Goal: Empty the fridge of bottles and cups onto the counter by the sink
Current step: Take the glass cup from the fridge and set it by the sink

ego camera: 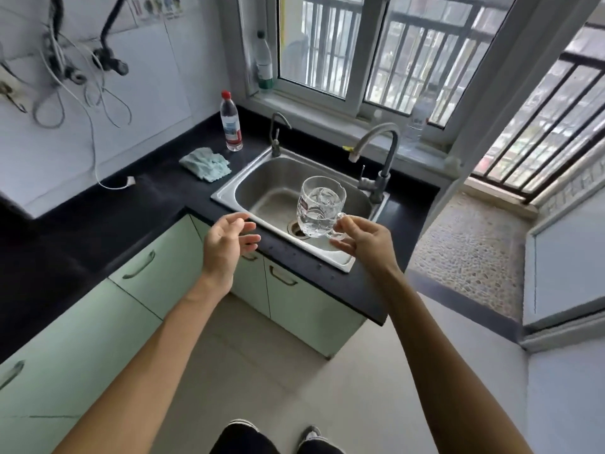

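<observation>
My right hand (363, 242) grips the handle of a clear glass mug (319, 208) and holds it upright in the air over the front part of the steel sink (229, 188). My left hand (227, 245) hovers empty with fingers apart, left of the mug, above the front edge of the black counter (137, 211). A clear water bottle with a red cap (231, 122) stands on the counter behind the sink's left corner. The fridge itself is not clearly in view.
A light blue cloth (206, 163) lies on the counter left of the sink. Two taps (379, 152) rise behind the basin. A green-labelled bottle (264, 62) and a clear bottle (415, 122) stand on the windowsill. Cables hang on the left wall. A white appliance top (569, 273) is at right.
</observation>
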